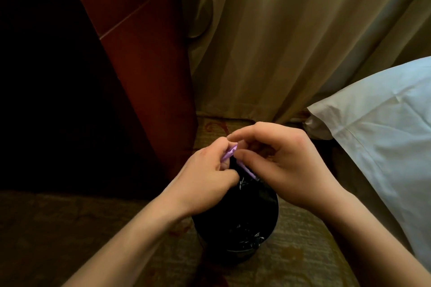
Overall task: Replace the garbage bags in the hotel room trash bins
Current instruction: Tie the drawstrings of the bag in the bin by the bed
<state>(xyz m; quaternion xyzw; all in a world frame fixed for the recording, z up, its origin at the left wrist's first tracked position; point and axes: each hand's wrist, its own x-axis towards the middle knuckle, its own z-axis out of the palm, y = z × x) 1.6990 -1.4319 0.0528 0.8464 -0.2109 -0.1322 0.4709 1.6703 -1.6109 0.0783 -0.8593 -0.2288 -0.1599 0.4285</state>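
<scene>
Left hand (205,176) and right hand (279,161) both pinch the drawstring (229,151); bag (247,196) looks thin, soft, slippery, probably light; grab gathered neck.

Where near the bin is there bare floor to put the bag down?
The widest bare carpet lies left of the bin, in front of the desk. A narrower strip runs between the bin and the white bedding. Behind the bin, toward the curtain, it is crowded: the left hand and right hand pinch the purple drawstring there.
</scene>
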